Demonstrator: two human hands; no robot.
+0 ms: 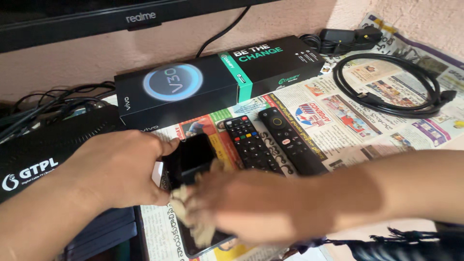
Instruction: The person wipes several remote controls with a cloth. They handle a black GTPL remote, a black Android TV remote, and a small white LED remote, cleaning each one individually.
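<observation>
A long black box [217, 79] lies far across the newspaper [338, 111], two remotes [270, 140] just in front. Near left, the left hand [116, 169] clamps a black phone [191, 159] by its edges; it looks smooth, slippery and breakable. The blurred right hand [251, 208] closes on a soft beige cloth [193, 217] touching it.

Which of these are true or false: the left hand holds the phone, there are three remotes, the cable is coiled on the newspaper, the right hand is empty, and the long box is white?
1. The left hand holds the black phone. True.
2. Three remotes lie on the newspaper. False: only two remotes show, one with coloured buttons and one plainer.
3. The black cable lies coiled on the newspaper. True.
4. The right hand is empty. False: it holds a pale cloth against the phone.
5. The long box is white. False: it is black with a green band.
</observation>
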